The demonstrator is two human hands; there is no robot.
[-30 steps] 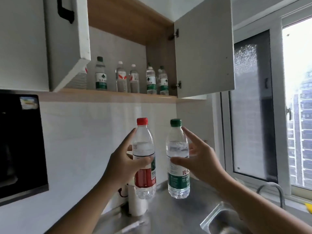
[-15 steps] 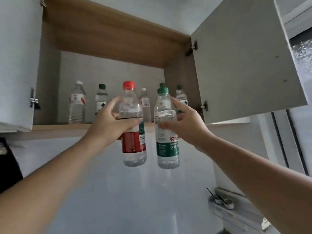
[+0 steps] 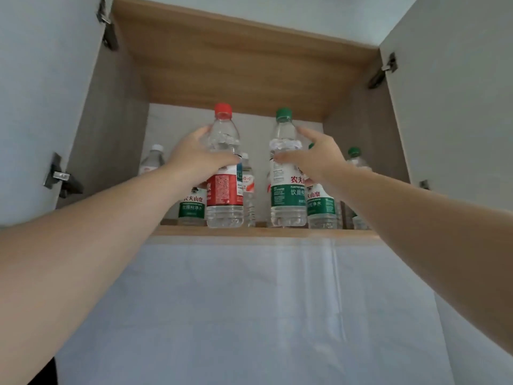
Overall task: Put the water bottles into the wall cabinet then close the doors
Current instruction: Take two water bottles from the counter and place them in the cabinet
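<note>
My left hand [image 3: 194, 157] grips a clear water bottle with a red cap and red label [image 3: 224, 190]. My right hand [image 3: 313, 158] grips a clear water bottle with a green cap and green label [image 3: 287, 195]. Both bottles stand upright with their bases at the front edge of the wall cabinet's wooden shelf [image 3: 263, 232]. Behind them on the shelf stand several more water bottles [image 3: 322, 207], partly hidden by my hands and the two held bottles. Both cabinet doors are swung open, the left door [image 3: 41, 107] and the right door [image 3: 455, 107].
Metal hinges [image 3: 59, 177] jut from the inner faces of both doors. The cabinet's wooden top panel [image 3: 236, 65] hangs close above the bottle caps. A white wall [image 3: 244, 315] runs below the shelf.
Both hands have raised the two bottles from below the shelf up to its front edge. The bottles have moved apart. My view has tilted up toward the cabinet.
</note>
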